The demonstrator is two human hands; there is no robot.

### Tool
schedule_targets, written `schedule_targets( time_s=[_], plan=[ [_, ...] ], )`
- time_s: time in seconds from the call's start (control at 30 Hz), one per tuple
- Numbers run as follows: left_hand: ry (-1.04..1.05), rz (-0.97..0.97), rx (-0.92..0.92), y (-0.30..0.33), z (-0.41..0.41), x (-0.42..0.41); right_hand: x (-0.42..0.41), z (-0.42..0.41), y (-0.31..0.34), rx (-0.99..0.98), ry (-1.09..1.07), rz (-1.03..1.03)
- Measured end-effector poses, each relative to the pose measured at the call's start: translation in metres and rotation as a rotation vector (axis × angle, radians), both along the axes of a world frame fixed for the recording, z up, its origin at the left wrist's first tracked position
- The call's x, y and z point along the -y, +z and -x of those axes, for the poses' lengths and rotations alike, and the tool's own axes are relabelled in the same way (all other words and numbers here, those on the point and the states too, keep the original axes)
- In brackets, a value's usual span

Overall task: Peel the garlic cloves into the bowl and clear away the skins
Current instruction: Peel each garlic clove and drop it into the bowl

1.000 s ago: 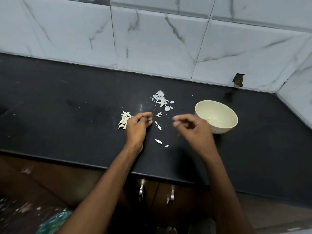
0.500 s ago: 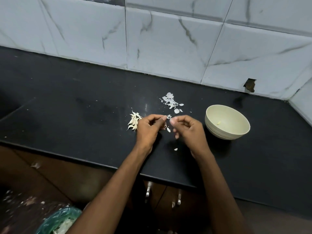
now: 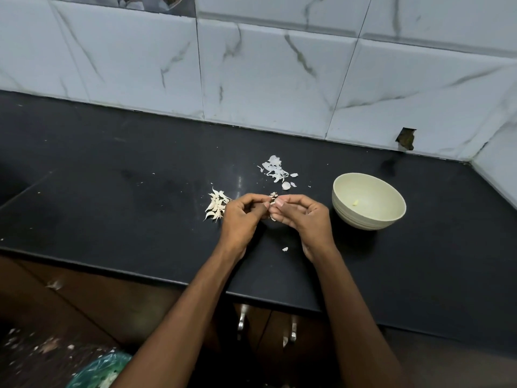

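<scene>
Presently, left hand (image 3: 241, 219) and right hand (image 3: 303, 217) both pinch one garlic clove (image 3: 272, 199) just left of the bowl (image 3: 368, 201); unpeeled cloves (image 3: 216, 206) lie farther left.

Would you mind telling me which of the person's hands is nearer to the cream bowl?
The right. The right hand sits just left of the bowl, with a small gap of counter between. The left hand lies further left, beyond the right hand, beside the pile of cloves.

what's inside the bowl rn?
The bowl holds one small pale yellow piece, probably peeled garlic, on its far inner wall. The near inner wall is hidden behind the rim.
</scene>
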State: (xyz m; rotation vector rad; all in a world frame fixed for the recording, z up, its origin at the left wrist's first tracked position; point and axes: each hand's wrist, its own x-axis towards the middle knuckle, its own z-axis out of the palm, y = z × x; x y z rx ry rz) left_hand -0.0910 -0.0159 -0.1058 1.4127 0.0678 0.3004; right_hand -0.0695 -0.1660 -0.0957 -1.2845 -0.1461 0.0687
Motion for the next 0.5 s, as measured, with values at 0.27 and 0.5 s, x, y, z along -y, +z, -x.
schedule_targets(
  time_s=[0.27,0.5],
  plan=[
    [-0.016,0.015,0.022,0.0035,0.0024,0.0038,-0.0008,-0.0011,-0.0026,0.078,-0.066,0.053],
    [-0.081,0.021,0.008,0.0035,0.0059,-0.0005,0.0016,-0.0035,-0.0049,0.069,-0.067,0.016]
  ],
)
